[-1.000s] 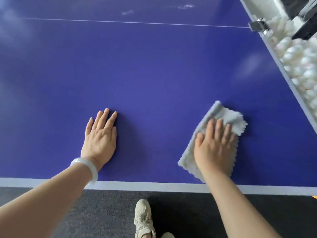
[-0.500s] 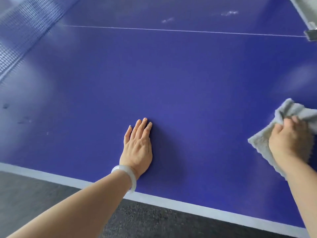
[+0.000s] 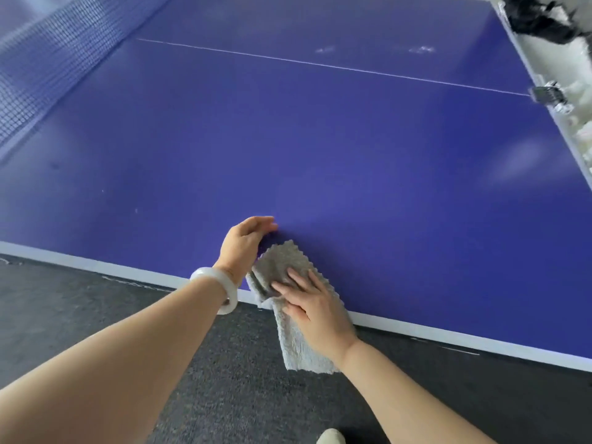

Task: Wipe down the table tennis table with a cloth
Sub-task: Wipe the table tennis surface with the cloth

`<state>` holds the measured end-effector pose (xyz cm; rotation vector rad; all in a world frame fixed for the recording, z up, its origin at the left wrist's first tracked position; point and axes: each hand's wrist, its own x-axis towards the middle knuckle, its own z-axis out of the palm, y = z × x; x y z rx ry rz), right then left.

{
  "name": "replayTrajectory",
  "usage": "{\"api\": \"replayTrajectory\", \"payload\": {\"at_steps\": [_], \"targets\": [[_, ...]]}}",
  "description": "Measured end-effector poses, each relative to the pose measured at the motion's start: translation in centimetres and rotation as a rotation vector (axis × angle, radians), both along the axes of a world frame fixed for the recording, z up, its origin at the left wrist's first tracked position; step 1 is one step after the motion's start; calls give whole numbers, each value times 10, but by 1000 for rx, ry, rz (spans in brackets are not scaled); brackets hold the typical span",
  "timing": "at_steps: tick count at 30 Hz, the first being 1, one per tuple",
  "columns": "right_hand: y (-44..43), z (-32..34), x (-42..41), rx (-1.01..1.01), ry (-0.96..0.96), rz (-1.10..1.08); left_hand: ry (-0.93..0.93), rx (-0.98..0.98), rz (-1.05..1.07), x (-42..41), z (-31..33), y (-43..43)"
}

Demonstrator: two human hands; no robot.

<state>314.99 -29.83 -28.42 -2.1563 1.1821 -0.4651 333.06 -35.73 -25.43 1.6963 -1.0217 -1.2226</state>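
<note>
Now the grey cloth (image 3: 282,261) lies at the near white edge of the blue table tennis table (image 3: 320,149), partly hanging over dark carpet (image 3: 80,302). The right hand (image 3: 315,304) presses it flat, fingers spread; the left hand (image 3: 245,241) is curled beside it, and whether it pinches the cloth cannot be told. The net (image 3: 48,59) stands far left.

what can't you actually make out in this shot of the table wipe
Head view only:
- Cloth: its middle is covered by the right hand; its lower end hangs past the table edge.
- Left hand: fingertips curl away, so any grip on the cloth is unclear.
- Net: cut off by the left frame edge.
- Clutter at top right: blurred and cropped.
- Shoe: cut off at the bottom.
</note>
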Motion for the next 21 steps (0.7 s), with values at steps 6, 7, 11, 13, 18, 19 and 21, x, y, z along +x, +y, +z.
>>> {"api": "replayTrajectory", "payload": {"at_steps": [6,7,11,13,18,19,21], "targets": [[34,66,38,453,164,163,-359,208,19,92,27,106],[40,82,50,446,145,172,-431,233,7,105,34,118],[51,159,105,255,94,192,-648,243,-132,151,84,145],[56,198,135,139,35,230,-794,253,-254,172,122,150],[76,257,208,-22,-114,199,-790,66,-84,226,193,165],[75,256,219,6,-53,182,-741,61,18,234,201,169],[72,251,238,111,-25,109,-536,110,262,248,212,178]]}}
